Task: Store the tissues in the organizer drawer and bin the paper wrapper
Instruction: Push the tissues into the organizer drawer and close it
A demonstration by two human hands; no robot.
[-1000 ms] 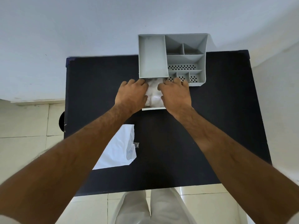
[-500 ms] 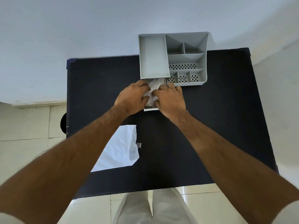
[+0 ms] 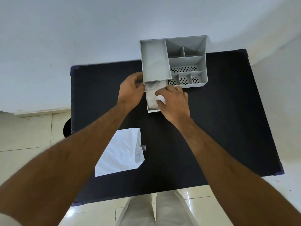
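Observation:
A grey desk organizer (image 3: 187, 61) stands at the far edge of the black table (image 3: 219, 128). Its white drawer (image 3: 150, 110) is pulled out toward me and holds the white tissues (image 3: 152, 93). My right hand (image 3: 174, 101) rests on the tissues at the drawer's right side, fingers bent over a white fold. At the drawer's left wall, beside the organizer's front left corner, is my left hand (image 3: 131, 90), with its fingers curled. The white paper wrapper (image 3: 121, 152) lies flat on the table near me, partly under my left forearm.
A dark round bin (image 3: 67, 129) shows on the floor past the table's left edge. A white wall rises behind the organizer. My legs stand at the table's near edge on pale tiles.
Both hands were together over the tissues. Now the left hand has shifted left to the drawer's side, uncovering the tissues, while the right hand stays pressed on them.

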